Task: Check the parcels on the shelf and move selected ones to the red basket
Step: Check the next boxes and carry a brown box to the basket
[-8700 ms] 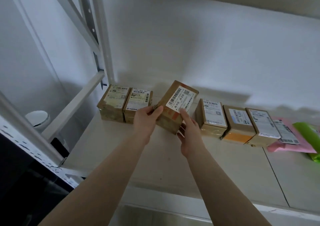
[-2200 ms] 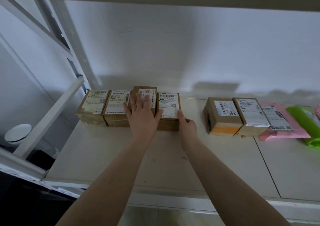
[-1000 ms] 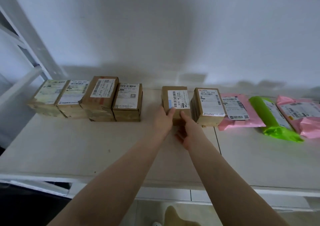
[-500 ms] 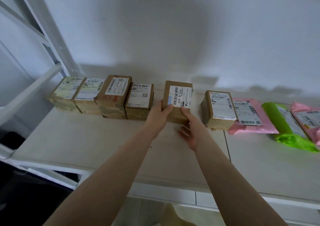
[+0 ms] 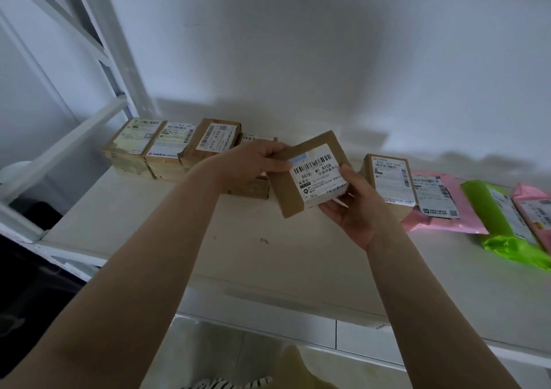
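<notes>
I hold a small brown cardboard parcel (image 5: 310, 177) with a white barcode label above the white shelf (image 5: 268, 257), tilted with its label toward me. My left hand (image 5: 253, 162) grips its upper left edge, and my right hand (image 5: 354, 206) supports its lower right corner. Behind my left hand a row of several brown boxes (image 5: 179, 150) stands along the wall. One more brown box (image 5: 387, 180) stands to the right of the held parcel. The red basket is not in view.
Right of the single box lie a pink mailer bag (image 5: 441, 206), a green bag (image 5: 507, 227) and another pink bag (image 5: 536, 212) at the frame edge. A white shelf upright and cross braces (image 5: 98, 45) rise at the left. Tiled floor (image 5: 238, 356) shows below the shelf edge.
The parcel stood on the shelf between my hands a second ago. Both hands have since lifted it off the shelf and tipped its label toward me.
</notes>
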